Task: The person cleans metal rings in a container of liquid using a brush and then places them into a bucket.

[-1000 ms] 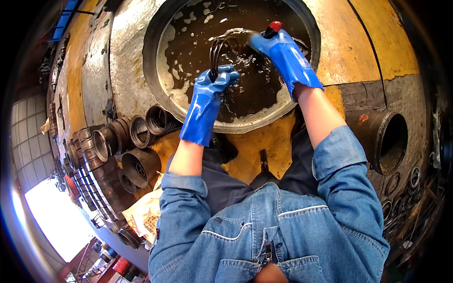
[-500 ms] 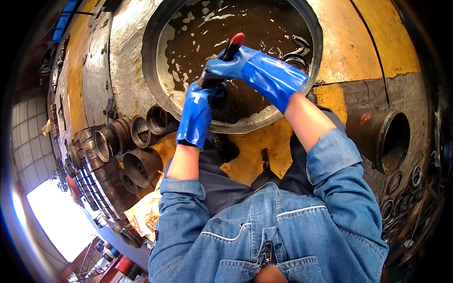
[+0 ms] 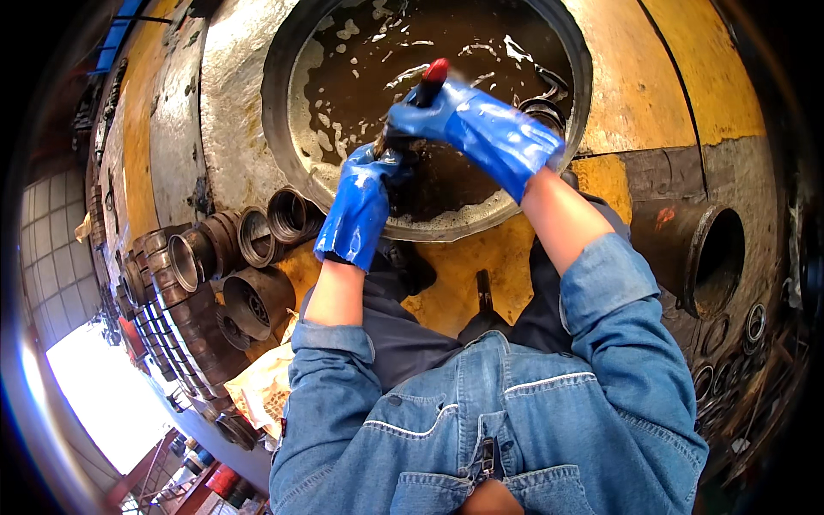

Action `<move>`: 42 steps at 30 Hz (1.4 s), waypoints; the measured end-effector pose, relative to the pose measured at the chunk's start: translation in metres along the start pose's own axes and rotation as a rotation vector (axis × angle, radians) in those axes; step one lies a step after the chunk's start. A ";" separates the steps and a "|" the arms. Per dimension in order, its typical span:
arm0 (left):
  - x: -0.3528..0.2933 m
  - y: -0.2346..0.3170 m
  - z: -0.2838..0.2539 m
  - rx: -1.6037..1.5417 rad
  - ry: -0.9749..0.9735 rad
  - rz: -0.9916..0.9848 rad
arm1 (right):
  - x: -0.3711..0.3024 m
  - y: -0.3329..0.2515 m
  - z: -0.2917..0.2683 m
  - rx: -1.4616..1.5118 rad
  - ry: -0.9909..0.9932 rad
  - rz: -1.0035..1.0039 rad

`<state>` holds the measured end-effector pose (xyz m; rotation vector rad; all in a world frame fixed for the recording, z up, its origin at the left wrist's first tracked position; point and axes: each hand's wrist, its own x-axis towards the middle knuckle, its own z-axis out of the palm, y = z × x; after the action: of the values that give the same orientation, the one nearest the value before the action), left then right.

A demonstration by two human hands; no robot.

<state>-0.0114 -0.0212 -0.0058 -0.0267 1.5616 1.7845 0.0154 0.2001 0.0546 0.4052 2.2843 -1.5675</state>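
Observation:
Both my hands wear long blue rubber gloves and are raised over a wide round tub (image 3: pixel 279 116) of murky brown liquid. My right hand (image 3: pixel 442 116) is closed round a black-handled tool (image 3: pixel 434 74) with a red end sticking out above the fist. The tool's working end is down by my left glove and mostly hidden. My left hand (image 3: pixel 358 199) is curled at the tub's near side, gripping a dark part (image 3: pixel 402 163) mostly hidden by the gloves. At the tub's right side, dark metal rings (image 3: pixel 543 110) poke out of the liquid.
Several dark metal cylinders and rings (image 3: pixel 257 236) stand on the left, near a paper bag (image 3: pixel 260 382). A large open metal pipe (image 3: pixel 687 249) lies on the right, with smaller rings (image 3: pixel 755 324) nearby. Worn yellow and grey plates (image 3: pixel 618 69) cover the floor.
My right hand and the tool have shifted slightly to the right. The left hand has turned a little. Ripples on the liquid have changed.

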 end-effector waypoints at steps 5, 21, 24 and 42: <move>0.002 0.002 0.001 0.037 0.027 -0.068 | 0.019 0.026 -0.007 -0.032 0.220 0.196; 0.007 0.001 0.051 0.127 -0.116 0.199 | -0.027 0.043 -0.053 0.177 0.557 0.085; 0.025 -0.005 0.033 -0.009 -0.130 -0.092 | -0.022 0.042 -0.055 0.145 0.464 0.109; -0.001 0.005 0.004 0.031 0.073 -0.008 | 0.029 0.049 -0.013 -0.065 0.294 0.065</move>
<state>-0.0112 -0.0187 -0.0004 -0.0839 1.6388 1.7707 0.0079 0.2304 0.0050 0.7281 2.5008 -1.4804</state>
